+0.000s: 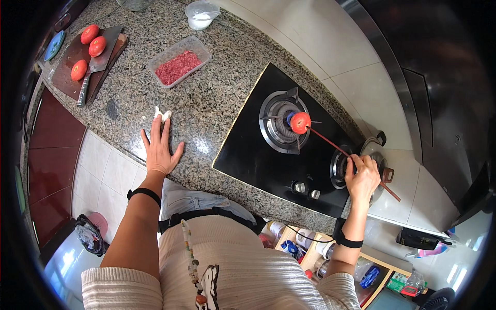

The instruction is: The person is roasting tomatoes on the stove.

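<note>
My right hand (pixel 362 176) grips a reddish-brown chopstick (pixel 329 142). A tomato (pixel 300 123) is stuck on the chopstick's far end, above the left gas burner (pixel 277 133). Blue flame (pixel 290 117) shows beside the tomato. My left hand (pixel 159 149) rests palm down on the speckled granite counter (pixel 228 50), fingers spread. Its fingertips touch or nearly touch some white garlic-like pieces (pixel 166 115); whether they are in contact I cannot tell.
A plastic tub of minced meat (pixel 176 69) sits beyond my left hand. Several tomatoes (pixel 97 46) and a cleaver (pixel 104 54) lie on a brown cutting board (pixel 64 73). A lidded tub of white contents (pixel 200 19) stands at the back. A lidded pot (pixel 374 149) is beyond the right burner.
</note>
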### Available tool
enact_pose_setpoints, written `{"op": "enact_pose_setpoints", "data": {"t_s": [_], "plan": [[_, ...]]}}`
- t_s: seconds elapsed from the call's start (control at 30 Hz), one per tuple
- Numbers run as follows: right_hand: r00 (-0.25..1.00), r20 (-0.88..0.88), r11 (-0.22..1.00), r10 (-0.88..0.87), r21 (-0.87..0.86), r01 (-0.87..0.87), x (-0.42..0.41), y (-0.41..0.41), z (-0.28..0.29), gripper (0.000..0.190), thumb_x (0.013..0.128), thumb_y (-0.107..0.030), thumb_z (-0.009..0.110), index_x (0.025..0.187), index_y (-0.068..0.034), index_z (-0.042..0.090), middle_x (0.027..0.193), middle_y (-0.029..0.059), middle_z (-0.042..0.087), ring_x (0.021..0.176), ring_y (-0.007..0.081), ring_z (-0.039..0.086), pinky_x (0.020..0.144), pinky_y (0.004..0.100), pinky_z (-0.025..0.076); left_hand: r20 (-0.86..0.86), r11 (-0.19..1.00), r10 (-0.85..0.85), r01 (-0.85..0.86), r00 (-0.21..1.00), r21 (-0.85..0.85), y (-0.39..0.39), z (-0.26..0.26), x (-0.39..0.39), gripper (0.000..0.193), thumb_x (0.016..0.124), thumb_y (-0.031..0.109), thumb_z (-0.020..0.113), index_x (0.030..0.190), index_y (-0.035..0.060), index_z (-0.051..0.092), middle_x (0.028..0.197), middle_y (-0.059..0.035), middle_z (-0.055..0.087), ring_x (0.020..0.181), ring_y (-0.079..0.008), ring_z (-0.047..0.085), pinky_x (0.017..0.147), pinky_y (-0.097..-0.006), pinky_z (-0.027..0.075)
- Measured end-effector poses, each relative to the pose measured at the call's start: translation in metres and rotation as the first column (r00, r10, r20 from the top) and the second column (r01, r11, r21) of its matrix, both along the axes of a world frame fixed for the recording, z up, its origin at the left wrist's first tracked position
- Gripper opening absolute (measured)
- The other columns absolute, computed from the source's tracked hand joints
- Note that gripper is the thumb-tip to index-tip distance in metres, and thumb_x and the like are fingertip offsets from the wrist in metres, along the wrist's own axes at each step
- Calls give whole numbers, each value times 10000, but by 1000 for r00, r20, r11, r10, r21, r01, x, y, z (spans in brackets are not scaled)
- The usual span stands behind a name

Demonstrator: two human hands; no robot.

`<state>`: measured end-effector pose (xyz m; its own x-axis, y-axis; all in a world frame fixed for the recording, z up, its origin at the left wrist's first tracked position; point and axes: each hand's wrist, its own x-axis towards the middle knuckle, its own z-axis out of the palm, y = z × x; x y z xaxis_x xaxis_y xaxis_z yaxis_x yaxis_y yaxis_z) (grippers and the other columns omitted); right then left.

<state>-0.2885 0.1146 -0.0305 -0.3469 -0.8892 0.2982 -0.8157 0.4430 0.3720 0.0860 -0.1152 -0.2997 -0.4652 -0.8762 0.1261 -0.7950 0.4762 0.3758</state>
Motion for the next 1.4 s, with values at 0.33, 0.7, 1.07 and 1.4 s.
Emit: {"op": "enact_pose_setpoints", "data": {"t_s": [0.33,0.7,1.07,1.4], "plan": [[1000,12,1000,-23,-7,23,-1,4,-5,135,800,-167,694,887,-72,732,799,77,621,754,268,597,672,377,487,-11,1000,-1,1,1000,-5,0,1,-1,779,813,436,619,1463,107,343,1549,-139,238,1440,-298,220,1148,-601,83],[922,343,929,-180,-250,274,7,56,-29,137,834,-162,702,895,-42,728,757,96,626,713,258,622,663,355,474,-24,1000,-1,1,1000,3,1,2,0,778,818,439,618,1465,105,342,1549,-136,238,1444,-291,211,1145,-606,86],[278,905,673,321,-425,606,66,134,-115,179,877,-130,664,938,34,700,879,29,584,707,64,471,601,200,334,-27,1000,-8,9,1000,8,1,0,0,767,825,431,612,1467,111,339,1555,-131,230,1442,-295,220,1152,-592,69],[83,919,636,386,-331,697,113,138,-113,156,895,-110,646,939,29,701,768,-7,515,588,42,391,516,207,261,-44,999,-29,28,999,-21,0,-4,1,705,832,417,613,1426,116,384,1561,-127,219,1441,-303,218,1146,-598,67]]}}
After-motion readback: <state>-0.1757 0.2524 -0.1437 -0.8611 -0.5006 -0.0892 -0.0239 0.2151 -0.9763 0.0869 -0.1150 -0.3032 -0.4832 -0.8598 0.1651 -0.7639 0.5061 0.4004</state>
